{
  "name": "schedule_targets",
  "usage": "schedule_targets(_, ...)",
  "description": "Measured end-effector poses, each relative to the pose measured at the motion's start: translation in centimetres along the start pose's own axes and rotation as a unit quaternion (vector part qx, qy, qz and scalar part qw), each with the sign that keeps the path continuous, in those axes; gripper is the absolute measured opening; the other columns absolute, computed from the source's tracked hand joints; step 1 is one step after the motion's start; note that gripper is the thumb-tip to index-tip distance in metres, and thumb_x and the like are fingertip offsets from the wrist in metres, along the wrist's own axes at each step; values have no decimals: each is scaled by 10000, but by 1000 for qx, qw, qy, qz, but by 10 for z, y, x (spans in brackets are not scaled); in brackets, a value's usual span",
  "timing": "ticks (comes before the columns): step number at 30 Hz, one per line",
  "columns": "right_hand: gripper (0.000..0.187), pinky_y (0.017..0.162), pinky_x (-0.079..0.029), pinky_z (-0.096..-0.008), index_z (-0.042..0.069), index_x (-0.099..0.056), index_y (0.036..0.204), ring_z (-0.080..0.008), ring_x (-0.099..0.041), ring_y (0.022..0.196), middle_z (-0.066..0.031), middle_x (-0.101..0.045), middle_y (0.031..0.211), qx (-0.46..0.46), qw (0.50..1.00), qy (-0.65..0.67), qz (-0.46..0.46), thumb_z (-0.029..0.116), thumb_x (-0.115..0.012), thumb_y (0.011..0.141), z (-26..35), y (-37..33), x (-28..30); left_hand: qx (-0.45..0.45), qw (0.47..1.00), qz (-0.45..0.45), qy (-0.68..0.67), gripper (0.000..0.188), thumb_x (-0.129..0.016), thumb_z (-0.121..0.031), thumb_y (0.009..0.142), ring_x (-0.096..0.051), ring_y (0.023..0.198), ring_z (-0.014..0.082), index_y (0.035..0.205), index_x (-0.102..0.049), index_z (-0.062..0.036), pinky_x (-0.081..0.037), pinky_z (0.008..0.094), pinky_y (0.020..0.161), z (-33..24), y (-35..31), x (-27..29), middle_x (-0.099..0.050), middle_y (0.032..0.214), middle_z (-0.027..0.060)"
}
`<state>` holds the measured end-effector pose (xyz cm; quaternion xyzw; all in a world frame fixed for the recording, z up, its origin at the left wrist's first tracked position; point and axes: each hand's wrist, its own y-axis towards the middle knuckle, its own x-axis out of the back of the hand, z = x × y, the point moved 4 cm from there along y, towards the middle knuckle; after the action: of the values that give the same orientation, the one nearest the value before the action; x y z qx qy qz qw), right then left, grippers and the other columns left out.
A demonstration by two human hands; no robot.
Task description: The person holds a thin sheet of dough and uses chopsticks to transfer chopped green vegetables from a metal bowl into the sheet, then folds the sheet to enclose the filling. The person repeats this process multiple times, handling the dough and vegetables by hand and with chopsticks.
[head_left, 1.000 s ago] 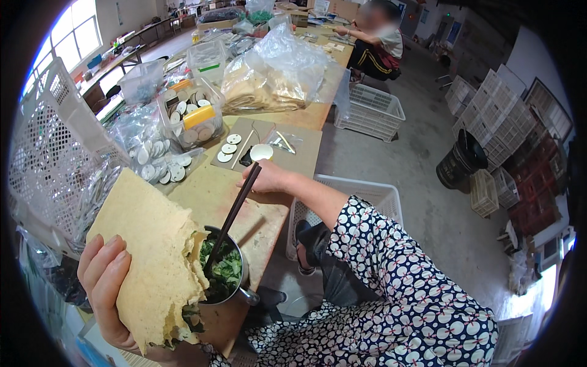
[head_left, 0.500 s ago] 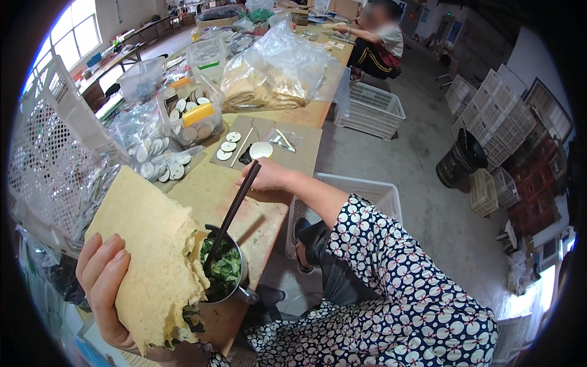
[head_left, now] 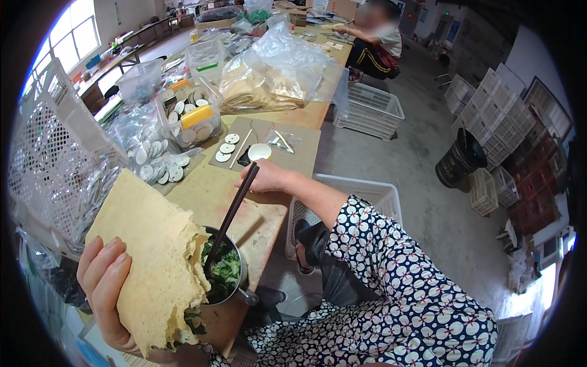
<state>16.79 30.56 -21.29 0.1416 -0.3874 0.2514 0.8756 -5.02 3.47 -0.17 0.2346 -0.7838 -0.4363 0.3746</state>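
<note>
In my left hand (head_left: 105,287) is a large, flat yellow flatbread (head_left: 143,244), its right edge bitten and ragged, with dark green filling showing at the lower end. Right beside it stands a metal mug (head_left: 239,292) of chopped green vegetables (head_left: 225,269). Dark chopsticks (head_left: 233,211) lean in the mug, their upper ends crossing in front of my right hand (head_left: 269,177). That hand rests at the table edge with curled fingers, next to a small round white piece (head_left: 260,151) and a black item (head_left: 244,158). What its fingers hold, if anything, is hidden.
A brown board (head_left: 293,131) carries white discs (head_left: 227,148) and thin sticks. Behind are a clear tub of discs (head_left: 189,119) and a plastic-wrapped stack (head_left: 263,79). A white crate (head_left: 373,189) sits below the table edge. Another person (head_left: 376,46) sits at the far end.
The flatbread and my left hand have shifted very slightly. My right hand stays in nearly the same place, and the chopsticks still lean in the mug.
</note>
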Motion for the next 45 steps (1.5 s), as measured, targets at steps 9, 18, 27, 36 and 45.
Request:
schedule_targets(9, 415, 551, -436, -401, 43, -629, 679, -289, -460, 523, -165, -558, 578, 17, 1000, 9, -12, 419, -699, 840, 1, -2, 1, 16, 1000, 0, -13, 559, -638, -513, 857, -544, 1204, 342, 1089, -634, -4, -345, 502, 1094, 6, -3, 0, -652, 1145, 167)
schedule_targets(18, 399, 523, -429, -364, 43, -638, 677, -209, -464, 494, -116, -548, 533, -19, 999, 45, 7, 397, -702, 849, -1, -5, 3, -2, 1000, 18, -8, 519, -620, -455, 877, -539, 1203, 348, 1096, -621, 15, -353, 481, 1084, 10, -4, -1, -644, 1152, 183)
schedule_targets(27, 333, 553, -466, -329, 31, -694, 762, -171, -564, 539, -102, -611, 578, -11, 997, 76, 2, 352, -709, 845, 13, -4, 7, 18, 1000, -2, -17, 540, -640, -462, 859, -536, 1204, 351, 1094, -620, 24, -356, 481, 1081, 0, -2, -1, -639, 1159, 182)
schedule_targets(36, 277, 629, -498, -378, 37, -716, 847, -274, -611, 609, -168, -661, 698, 26, 999, -2, -27, 313, -695, 844, 7, -2, 8, 7, 1000, 9, -10, 545, -634, -500, 856, -552, 1192, 344, 1065, -636, 3, -358, 483, 1084, 8, -2, 0, -654, 1140, 175)
schedule_targets(45, 285, 638, -496, -393, 36, -713, 853, -317, -615, 631, -188, -653, 711, 52, 997, -37, -51, 320, -687, 843, 6, 2, 10, -9, 1000, 9, -13, 543, -636, -497, 862, -549, 1198, 341, 1080, -635, 0, -358, 487, 1086, 6, -2, 4, -654, 1141, 172)
